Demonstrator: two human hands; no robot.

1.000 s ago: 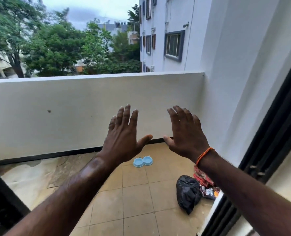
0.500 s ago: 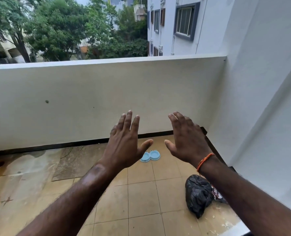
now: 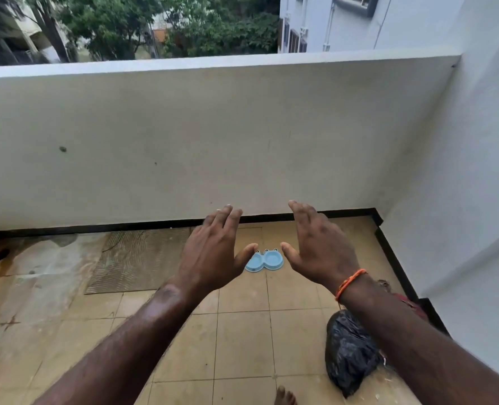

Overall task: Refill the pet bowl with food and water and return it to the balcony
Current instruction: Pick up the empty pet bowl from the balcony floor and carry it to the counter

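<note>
A light-blue double pet bowl (image 3: 265, 260) with small frog-eye bumps lies on the tan balcony tiles near the parapet wall. Both its cups look empty. My left hand (image 3: 213, 252) is held out in the air, palm down, fingers apart, just left of the bowl in the picture. My right hand (image 3: 320, 247), with an orange thread at the wrist, is stretched out the same way just right of it. Neither hand touches the bowl, which lies on the floor well below and beyond them.
A black plastic bag (image 3: 349, 349) lies on the tiles at the right with something red (image 3: 409, 302) behind it. A ribbed mat (image 3: 137, 260) and wet stains cover the left floor. The white parapet (image 3: 213, 141) closes the front, a white wall (image 3: 470, 200) the right. My bare toes (image 3: 285, 396) show below.
The view has moved forward onto the balcony and tipped down. The dark door frame has left the picture. Both hands have lowered slightly and now frame the bowl.
</note>
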